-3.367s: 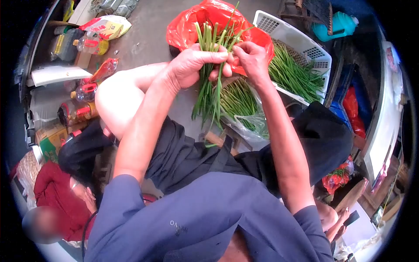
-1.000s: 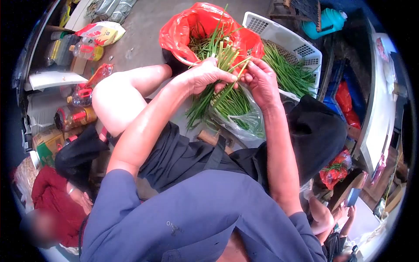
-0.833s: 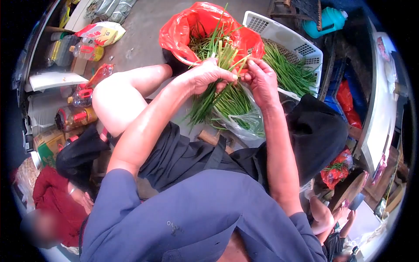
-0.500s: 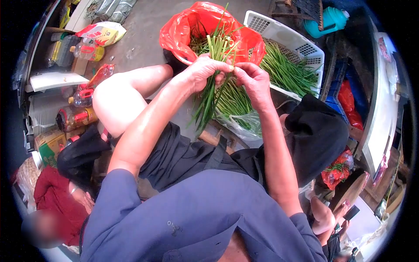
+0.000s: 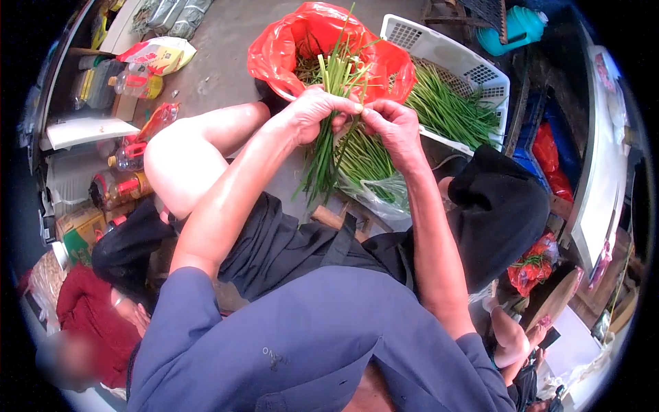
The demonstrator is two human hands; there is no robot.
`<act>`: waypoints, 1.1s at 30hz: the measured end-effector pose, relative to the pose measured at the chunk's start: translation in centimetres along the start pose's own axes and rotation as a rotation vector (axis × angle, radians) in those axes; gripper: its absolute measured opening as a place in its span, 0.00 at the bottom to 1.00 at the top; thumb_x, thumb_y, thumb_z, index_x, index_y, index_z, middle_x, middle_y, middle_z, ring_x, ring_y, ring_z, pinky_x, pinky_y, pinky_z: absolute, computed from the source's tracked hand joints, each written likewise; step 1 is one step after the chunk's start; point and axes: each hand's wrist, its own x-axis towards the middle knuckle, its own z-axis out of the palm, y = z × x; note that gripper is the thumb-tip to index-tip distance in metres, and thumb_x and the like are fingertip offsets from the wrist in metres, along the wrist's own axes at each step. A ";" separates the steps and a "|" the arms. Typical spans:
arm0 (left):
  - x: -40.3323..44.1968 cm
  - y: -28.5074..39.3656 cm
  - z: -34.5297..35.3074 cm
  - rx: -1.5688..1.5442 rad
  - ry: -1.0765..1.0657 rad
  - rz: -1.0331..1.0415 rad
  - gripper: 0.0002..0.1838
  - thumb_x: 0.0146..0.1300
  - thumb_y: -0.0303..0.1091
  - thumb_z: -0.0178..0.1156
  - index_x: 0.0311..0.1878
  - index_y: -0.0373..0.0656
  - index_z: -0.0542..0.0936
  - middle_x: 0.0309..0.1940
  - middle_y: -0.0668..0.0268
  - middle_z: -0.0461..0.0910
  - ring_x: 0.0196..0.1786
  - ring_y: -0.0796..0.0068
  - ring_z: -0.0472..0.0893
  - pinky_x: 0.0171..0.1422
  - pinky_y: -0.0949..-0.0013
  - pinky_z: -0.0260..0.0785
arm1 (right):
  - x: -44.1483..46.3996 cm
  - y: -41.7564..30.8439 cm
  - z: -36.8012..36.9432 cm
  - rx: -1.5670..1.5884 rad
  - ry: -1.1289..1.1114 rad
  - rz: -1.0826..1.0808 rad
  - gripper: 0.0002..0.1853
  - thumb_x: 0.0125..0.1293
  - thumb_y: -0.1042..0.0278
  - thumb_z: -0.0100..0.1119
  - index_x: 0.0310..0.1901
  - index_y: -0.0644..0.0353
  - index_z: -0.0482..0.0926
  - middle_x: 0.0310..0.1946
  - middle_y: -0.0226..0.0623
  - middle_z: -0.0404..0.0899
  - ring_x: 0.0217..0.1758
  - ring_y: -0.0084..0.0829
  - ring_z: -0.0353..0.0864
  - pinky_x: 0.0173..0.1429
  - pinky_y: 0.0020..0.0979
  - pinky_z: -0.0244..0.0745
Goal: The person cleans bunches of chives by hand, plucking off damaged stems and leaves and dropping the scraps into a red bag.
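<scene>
My left hand (image 5: 317, 113) is closed around a bunch of green chives (image 5: 336, 74), their pale cut ends pointing up and the leaves hanging below. My right hand (image 5: 394, 129) meets it at the thumb, its thumb and forefinger pinched on what looks like a single chive stalk, mostly covered by the fingers. Just beyond the hands stands a container lined with a red plastic bag (image 5: 269, 60), with trimmings inside. Below the hands, more chives (image 5: 365, 156) lie in a clear plastic bag (image 5: 384, 206).
A white plastic crate (image 5: 504, 96) of chives (image 5: 456, 110) stands at the right, with a teal jug (image 5: 516, 33) behind it. Bottles (image 5: 136, 84) line the left side. A person in a dark red top (image 5: 93, 319) sits at lower left; another person's legs (image 5: 508, 336) show at lower right.
Both hands have shifted very slightly left, still together at the thumbs. The bunch stays in my left hand, and the view has moved a little.
</scene>
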 end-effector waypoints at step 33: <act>-2.5 2.8 -2.9 -0.127 -0.050 0.081 0.07 0.60 0.30 0.61 0.40 0.40 0.77 0.32 0.66 0.81 0.19 0.87 0.66 0.24 0.79 0.59 | 7.7 -3.7 2.4 0.141 0.262 -0.098 0.11 0.64 0.69 0.62 0.43 0.67 0.80 0.34 0.34 0.82 0.27 0.20 0.78 0.35 0.22 0.76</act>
